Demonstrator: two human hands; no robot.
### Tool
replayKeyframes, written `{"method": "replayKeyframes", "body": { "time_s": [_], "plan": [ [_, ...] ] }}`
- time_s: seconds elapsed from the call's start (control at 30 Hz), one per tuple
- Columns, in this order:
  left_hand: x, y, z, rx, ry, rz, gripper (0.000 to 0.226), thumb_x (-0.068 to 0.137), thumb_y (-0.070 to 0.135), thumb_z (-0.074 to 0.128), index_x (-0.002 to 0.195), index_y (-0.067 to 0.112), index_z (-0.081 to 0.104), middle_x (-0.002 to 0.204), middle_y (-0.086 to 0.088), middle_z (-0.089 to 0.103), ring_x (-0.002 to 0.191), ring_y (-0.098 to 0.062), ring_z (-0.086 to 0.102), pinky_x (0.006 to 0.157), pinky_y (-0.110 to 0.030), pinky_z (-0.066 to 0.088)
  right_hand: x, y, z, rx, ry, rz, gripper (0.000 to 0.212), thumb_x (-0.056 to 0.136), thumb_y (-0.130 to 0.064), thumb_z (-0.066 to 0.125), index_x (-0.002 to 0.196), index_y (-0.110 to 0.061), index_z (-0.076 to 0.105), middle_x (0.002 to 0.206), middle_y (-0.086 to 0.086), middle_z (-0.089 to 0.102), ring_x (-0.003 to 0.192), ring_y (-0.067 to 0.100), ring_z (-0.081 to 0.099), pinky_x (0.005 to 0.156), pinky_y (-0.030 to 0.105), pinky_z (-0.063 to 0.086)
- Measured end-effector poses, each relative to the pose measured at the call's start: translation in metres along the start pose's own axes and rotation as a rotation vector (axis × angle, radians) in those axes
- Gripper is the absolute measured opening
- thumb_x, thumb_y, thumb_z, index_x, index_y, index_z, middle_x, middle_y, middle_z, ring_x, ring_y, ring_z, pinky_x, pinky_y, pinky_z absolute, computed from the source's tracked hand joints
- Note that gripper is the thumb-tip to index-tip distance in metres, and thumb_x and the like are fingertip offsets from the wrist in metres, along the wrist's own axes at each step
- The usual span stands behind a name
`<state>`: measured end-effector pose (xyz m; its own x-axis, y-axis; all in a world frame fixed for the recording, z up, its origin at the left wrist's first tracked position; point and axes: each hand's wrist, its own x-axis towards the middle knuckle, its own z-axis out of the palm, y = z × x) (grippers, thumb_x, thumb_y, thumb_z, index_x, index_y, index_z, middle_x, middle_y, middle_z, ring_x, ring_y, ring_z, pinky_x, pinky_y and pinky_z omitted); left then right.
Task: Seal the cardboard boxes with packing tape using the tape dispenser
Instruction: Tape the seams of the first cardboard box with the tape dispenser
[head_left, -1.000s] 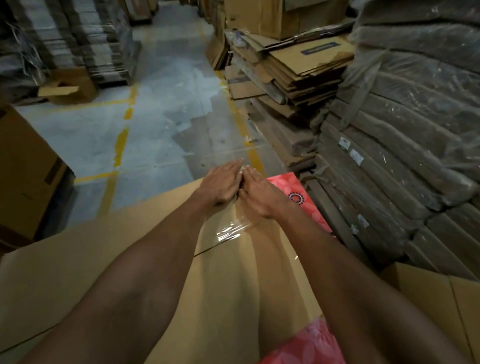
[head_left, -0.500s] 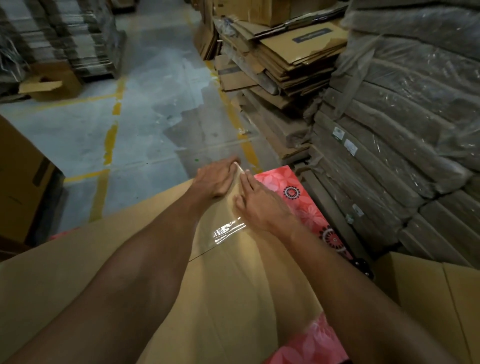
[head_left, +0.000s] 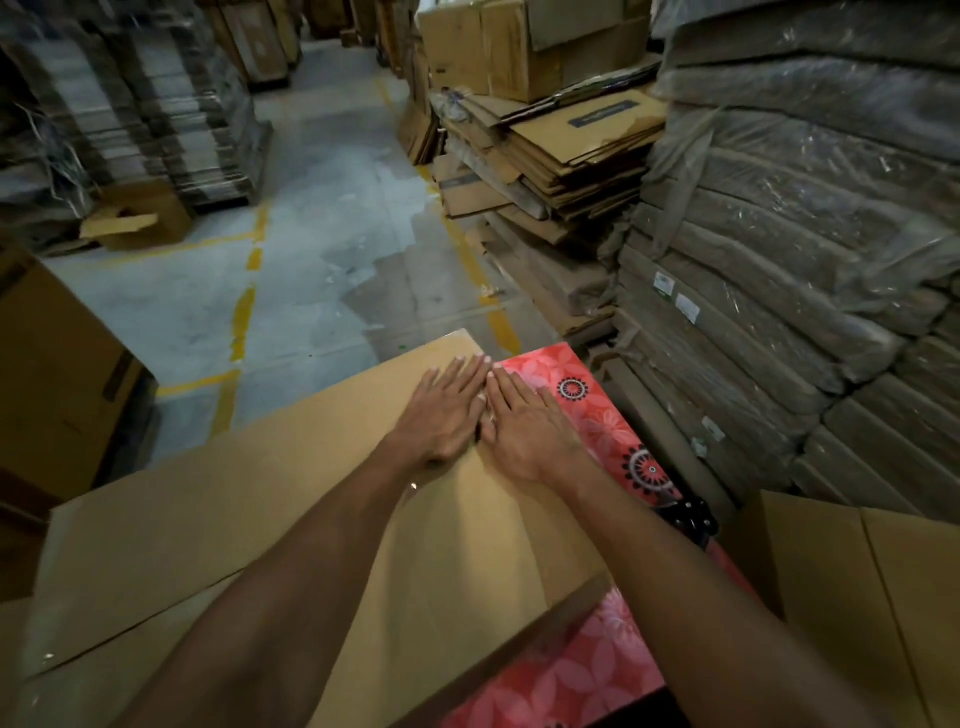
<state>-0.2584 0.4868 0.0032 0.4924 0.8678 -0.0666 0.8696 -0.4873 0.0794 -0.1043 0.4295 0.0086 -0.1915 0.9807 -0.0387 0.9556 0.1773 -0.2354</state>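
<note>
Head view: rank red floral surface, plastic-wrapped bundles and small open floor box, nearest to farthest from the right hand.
1. red floral surface, just right of the right hand.
2. plastic-wrapped bundles, stacked farther right.
3. small open floor box, far left across the aisle.

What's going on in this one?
A person lays the left hand and the right hand flat, side by side, on top of a large cardboard box near its far end, apparently pressing down along the flap seam. The box lies on a red floral surface. Neither hand holds anything.
</note>
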Motion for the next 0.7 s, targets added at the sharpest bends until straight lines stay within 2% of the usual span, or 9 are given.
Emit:
{"method": "replayKeyframes", "body": {
  "time_s": [0.17,0.3,0.37,0.43,0.57,0.7],
  "plan": [
    [0.000,0.005,-0.008,-0.014,-0.045,-0.023,0.058,0.108,0.040,0.013,0.161,0.028,-0.005,0.168,0.011,-0.007,0.155,-0.012,-0.005,0.125,-0.044,0.001,-0.066,0.007,-0.001,0.024,0.005,0.018,0.065,0.105,-0.047,0.021,0.161,-0.016,0.008,0.169,-0.001,0.004,0.156,0.013,0.000,0.126,0.041,0.007],
    [-0.002,0.018,-0.012,0.000,-0.076,-0.075,0.058,0.107,0.038,0.014,0.161,0.024,-0.005,0.168,0.008,-0.008,0.155,-0.016,-0.003,0.124,-0.048,0.003,-0.113,0.011,0.008,0.002,0.029,0.074,0.072,0.097,-0.051,0.007,0.161,-0.018,0.007,0.169,-0.003,0.003,0.156,0.012,-0.001,0.126,0.041,0.010],
    [-0.006,0.032,-0.015,-0.006,-0.101,-0.095,0.059,0.108,0.035,0.014,0.161,0.021,-0.006,0.168,0.005,-0.009,0.155,-0.020,-0.004,0.123,-0.050,0.004,-0.114,0.010,0.009,0.002,0.042,0.076,0.069,0.100,-0.049,0.011,0.161,-0.018,0.005,0.170,-0.002,0.001,0.156,0.012,-0.003,0.126,0.043,0.007],
    [-0.017,0.046,-0.014,-0.033,-0.107,-0.043,0.058,0.108,0.036,0.015,0.161,0.022,-0.007,0.168,0.005,-0.010,0.155,-0.019,-0.007,0.123,-0.049,0.001,-0.112,0.010,0.006,-0.004,0.038,0.060,0.067,0.102,-0.047,0.013,0.161,-0.017,0.003,0.169,-0.002,-0.002,0.155,0.013,-0.005,0.126,0.044,0.003],
    [-0.057,0.073,0.008,-0.093,0.001,0.127,0.056,0.108,0.036,0.015,0.161,0.023,0.001,0.168,0.006,-0.003,0.154,-0.013,-0.006,0.125,-0.041,0.002,-0.115,0.013,0.003,-0.022,0.018,0.026,0.080,0.090,-0.051,-0.008,0.161,-0.015,-0.001,0.169,0.000,-0.006,0.155,0.014,-0.006,0.126,0.044,0.003],
    [-0.066,0.077,0.010,-0.111,0.040,0.118,0.056,0.109,0.036,0.018,0.161,0.024,0.002,0.168,0.009,0.000,0.154,-0.009,-0.005,0.125,-0.036,0.002,-0.114,0.014,0.003,-0.007,-0.003,0.011,0.066,0.105,-0.046,0.013,0.160,-0.014,-0.003,0.169,0.001,-0.009,0.155,0.014,-0.009,0.126,0.043,0.002]
  ]
}}
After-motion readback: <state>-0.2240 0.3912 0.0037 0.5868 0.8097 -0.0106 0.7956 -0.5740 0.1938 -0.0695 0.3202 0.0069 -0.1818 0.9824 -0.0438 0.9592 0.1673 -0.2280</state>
